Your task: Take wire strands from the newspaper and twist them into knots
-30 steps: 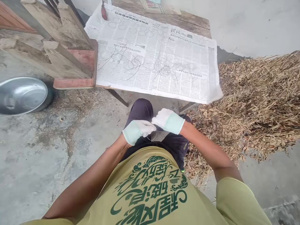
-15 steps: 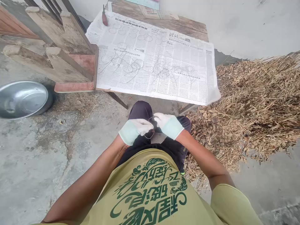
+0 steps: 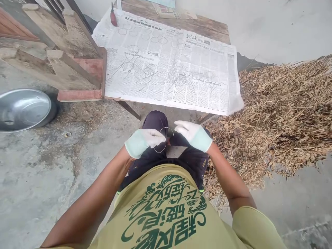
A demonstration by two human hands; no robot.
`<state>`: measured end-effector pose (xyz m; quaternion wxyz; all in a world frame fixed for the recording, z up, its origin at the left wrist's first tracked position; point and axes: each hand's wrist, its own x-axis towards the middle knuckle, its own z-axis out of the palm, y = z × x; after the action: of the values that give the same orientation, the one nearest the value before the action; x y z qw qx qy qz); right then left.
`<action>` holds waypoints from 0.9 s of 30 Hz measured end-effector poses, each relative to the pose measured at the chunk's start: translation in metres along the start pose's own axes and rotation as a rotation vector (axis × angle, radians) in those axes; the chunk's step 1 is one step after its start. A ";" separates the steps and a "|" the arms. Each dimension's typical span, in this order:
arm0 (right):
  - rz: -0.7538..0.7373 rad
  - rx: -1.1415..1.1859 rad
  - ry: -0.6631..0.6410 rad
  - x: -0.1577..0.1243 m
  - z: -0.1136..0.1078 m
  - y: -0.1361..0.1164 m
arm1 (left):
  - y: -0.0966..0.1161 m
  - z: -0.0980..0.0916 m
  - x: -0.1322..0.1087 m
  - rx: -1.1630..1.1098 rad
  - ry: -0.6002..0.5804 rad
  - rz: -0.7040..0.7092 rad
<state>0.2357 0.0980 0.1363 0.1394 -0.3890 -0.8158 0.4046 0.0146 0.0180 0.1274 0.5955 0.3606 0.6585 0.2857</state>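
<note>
**Head view, looking down over a seated person's lap.** The left hand, in a white and pale-green knitted glove, holds a thin, pale metal wire loop. Its grip is pressed together on the wire between thumb and fingertips. The wire loop hangs above the dark-trousered knees, short of the table. The right hand, gloved alike, lies just beside the loop's free end with its grip spread and fingers straight. Whether a fingertip touches the wire cannot be told.

Ahead, a weathered wooden table carries a spread sheet of printed newspaper. On it lie small round wire rings and loose tangled wire strands. A red-handled tool rests at the far corner. A round grey metal basin stands on the concrete floor to the left, and a heap of dry brown straw lies to the right.

Judged step: one ring is being shaped, the loop formed but apparently not closed. A next move would call for a steady pinch and a second grip on the free end.
</note>
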 end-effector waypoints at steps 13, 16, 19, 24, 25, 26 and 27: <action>-0.764 -0.686 -0.469 0.020 -0.026 -0.021 | 0.005 -0.010 0.000 0.095 -0.267 0.055; -0.790 -0.697 -0.480 0.019 -0.020 -0.017 | 0.002 -0.010 0.003 0.091 -0.275 0.048; -0.690 -0.643 -0.472 0.016 -0.012 -0.014 | -0.001 -0.010 0.008 0.095 -0.276 0.061; -0.359 -0.309 -0.421 0.007 -0.014 -0.018 | -0.001 -0.011 0.012 0.170 -0.238 0.066; -0.283 -0.214 -0.393 0.006 -0.018 -0.019 | 0.000 -0.011 0.011 0.188 -0.225 0.072; -0.205 -0.126 -0.354 0.006 -0.021 -0.020 | 0.001 -0.010 0.011 0.205 -0.215 0.081; -0.133 -0.052 -0.307 0.007 -0.024 -0.021 | 0.003 -0.009 0.010 0.221 -0.206 0.092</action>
<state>0.2337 0.1088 0.1672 0.0296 -0.2713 -0.8617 0.4277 0.0052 0.0281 0.1250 0.6029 0.4812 0.6040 0.2000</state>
